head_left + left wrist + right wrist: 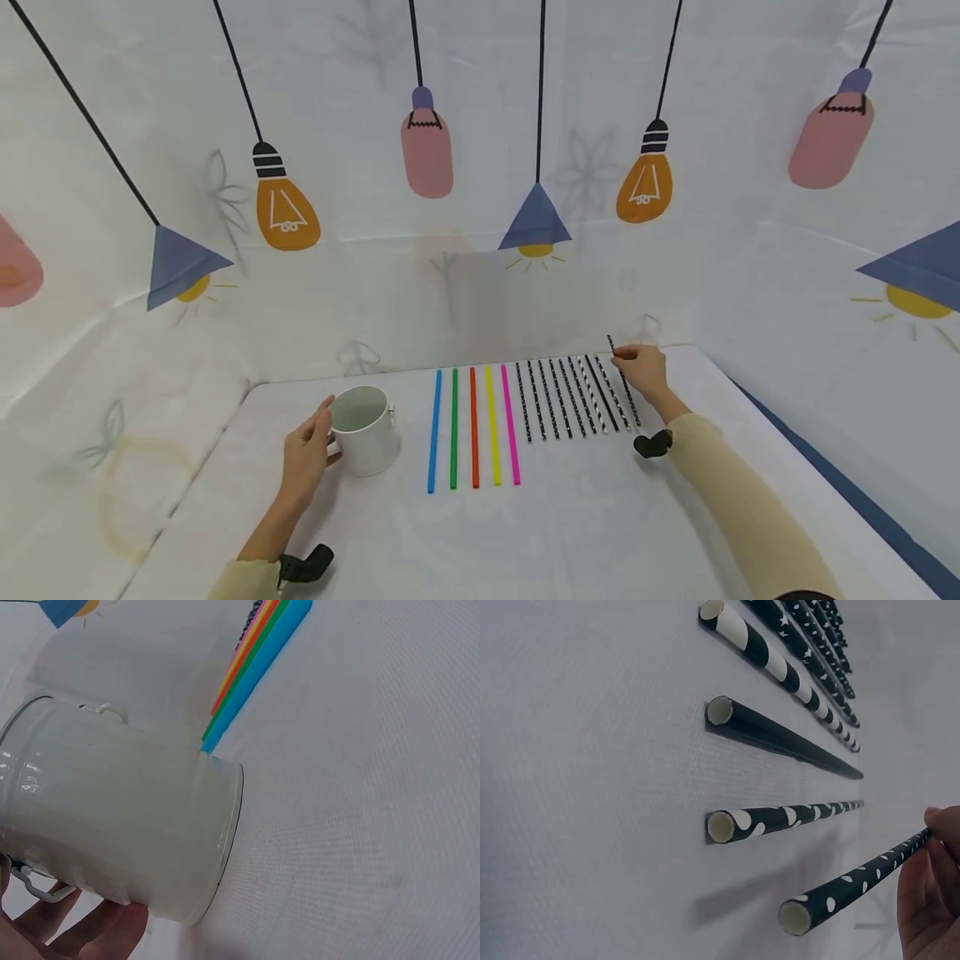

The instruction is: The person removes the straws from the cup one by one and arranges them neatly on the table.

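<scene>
My left hand (306, 450) holds the side of a small white bucket (367, 442), which stands upright on the table. In the left wrist view, its fingers (112, 930) rest against the wall below a small side handle (49, 891). A paper straw (847, 889), black with white dots, is pinched near its far end by my right hand (641, 367). The straw's near end looks lifted off the table in the right wrist view, and a shadow falls beside it. Close by lies a black straw with larger white spots (791, 816).
Left of the held straw lie several black patterned straws (558, 400) in a row. Blue (434, 433), green (453, 429), red (474, 429), yellow (492, 425) and pink (511, 425) straws lie between them and the bucket. A printed white curtain (480, 283) rises behind the white table (450, 550).
</scene>
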A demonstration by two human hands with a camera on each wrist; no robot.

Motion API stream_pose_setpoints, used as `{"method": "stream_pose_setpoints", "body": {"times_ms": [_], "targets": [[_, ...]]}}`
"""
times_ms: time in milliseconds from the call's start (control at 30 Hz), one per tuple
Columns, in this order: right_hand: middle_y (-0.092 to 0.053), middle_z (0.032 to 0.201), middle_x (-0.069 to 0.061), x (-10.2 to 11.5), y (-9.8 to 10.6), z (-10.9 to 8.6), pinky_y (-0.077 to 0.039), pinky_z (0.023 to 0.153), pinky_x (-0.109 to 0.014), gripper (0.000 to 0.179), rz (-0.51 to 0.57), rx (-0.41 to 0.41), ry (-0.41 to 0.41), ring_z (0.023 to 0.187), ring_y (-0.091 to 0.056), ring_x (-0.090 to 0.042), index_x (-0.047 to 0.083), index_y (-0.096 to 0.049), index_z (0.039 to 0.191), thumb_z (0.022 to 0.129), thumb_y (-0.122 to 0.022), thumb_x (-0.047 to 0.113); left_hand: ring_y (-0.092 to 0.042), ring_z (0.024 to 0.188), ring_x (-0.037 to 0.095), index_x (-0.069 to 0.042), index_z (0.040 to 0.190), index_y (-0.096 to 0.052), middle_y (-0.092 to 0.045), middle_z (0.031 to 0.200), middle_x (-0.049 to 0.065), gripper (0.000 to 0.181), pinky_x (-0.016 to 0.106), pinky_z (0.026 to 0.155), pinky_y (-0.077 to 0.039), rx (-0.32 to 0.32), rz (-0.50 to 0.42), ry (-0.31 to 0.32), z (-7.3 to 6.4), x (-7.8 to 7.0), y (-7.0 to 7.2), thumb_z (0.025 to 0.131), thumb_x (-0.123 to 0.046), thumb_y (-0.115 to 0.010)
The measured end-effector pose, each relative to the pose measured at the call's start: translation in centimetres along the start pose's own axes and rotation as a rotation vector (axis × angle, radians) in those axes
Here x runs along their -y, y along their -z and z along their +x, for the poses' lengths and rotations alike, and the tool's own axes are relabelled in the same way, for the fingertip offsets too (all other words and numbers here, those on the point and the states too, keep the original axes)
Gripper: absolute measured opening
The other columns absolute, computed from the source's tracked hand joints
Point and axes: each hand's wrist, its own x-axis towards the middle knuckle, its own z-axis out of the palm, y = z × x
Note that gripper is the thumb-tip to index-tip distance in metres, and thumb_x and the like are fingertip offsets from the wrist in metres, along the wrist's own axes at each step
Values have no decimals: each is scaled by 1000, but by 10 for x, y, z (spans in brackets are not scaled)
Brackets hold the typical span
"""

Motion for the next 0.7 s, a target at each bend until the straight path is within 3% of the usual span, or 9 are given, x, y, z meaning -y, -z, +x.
{"method": "stream_pose_setpoints", "body": {"times_ms": [500,700], "targets": [[-68,103,-24,-20,-8,2,-54,76,-45,24,-24,31,-73,93,-63,-36,-6,-70,107,91,-66,11,-51,119,40,-10,147,-45,-34,153,2,51,44,80,-55,35,-8,-5,2,5,1,105,-38,-42],[-67,106,-24,-25,-11,3,-52,81,-45,26,-55,62,-141,95,-62,-35,-6,-69,109,93,-64,15,-51,120,40,-12,147,-45,-35,153,1,53,44,80,-54,38,1,-11,2,5,1,104,-42,-41]]}}
